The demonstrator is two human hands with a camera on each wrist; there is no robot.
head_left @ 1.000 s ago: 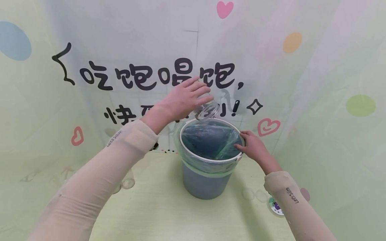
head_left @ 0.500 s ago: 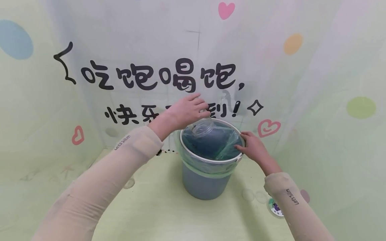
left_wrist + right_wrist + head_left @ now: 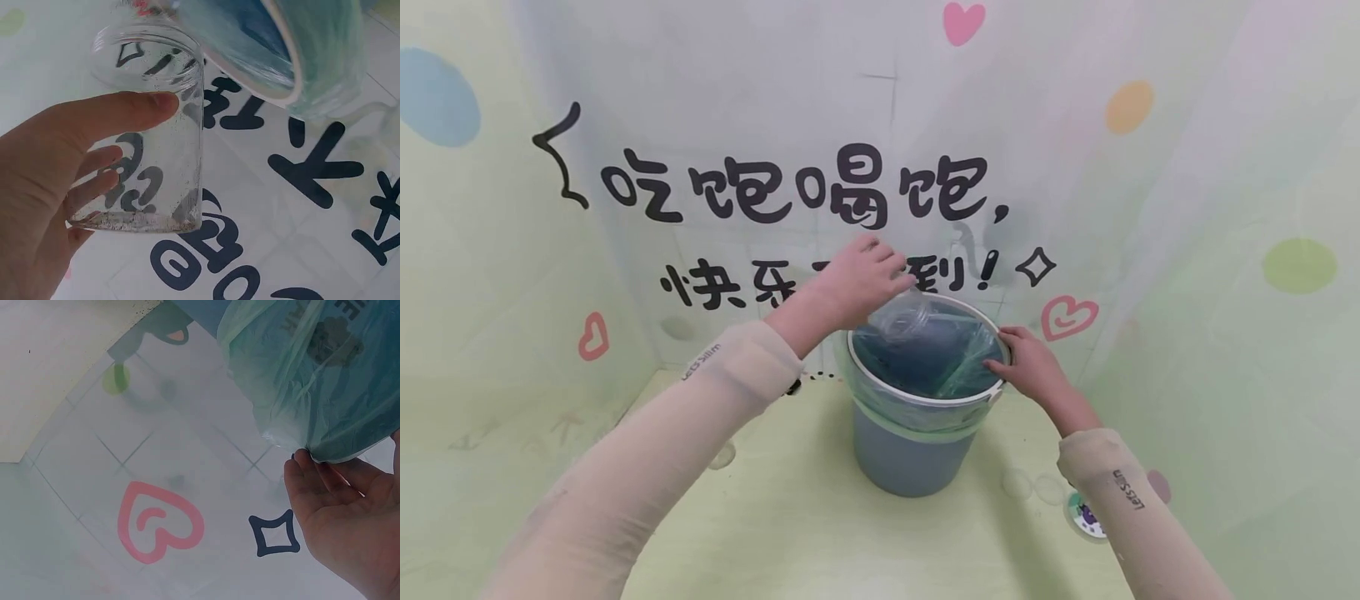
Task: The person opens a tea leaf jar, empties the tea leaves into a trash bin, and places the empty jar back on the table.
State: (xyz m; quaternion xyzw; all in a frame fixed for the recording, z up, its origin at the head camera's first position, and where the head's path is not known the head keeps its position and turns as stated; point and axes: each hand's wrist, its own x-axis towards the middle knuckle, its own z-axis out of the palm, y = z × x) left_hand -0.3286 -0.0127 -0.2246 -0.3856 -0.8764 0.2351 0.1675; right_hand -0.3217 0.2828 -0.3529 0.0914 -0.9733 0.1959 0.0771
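Observation:
My left hand [image 3: 861,279] grips a clear jar [image 3: 906,318], its mouth tipped over the back of a blue trash bin [image 3: 913,467]. In the left wrist view, the thumb and fingers wrap round the jar [image 3: 169,194], and dark specks cling near its base. The bin has a white rim and a thin green bag [image 3: 917,423] folded over it. On the bin's right side, my right hand [image 3: 1030,362] pinches the rim, thumb inside and fingers outside. The right wrist view shows that hand [image 3: 337,506] at the edge of the bag [image 3: 281,406].
The bin stands on a pale green table [image 3: 760,533] before a printed backdrop. A clear round piece [image 3: 722,455] lies left, beside the left sleeve. Two faint clear discs [image 3: 1018,483] and a round lid with a purple picture [image 3: 1086,517] lie by the right sleeve.
My left hand has come down with the jar from above the bin to its opening, then shifted slightly left. The right hand has stayed on the rim.

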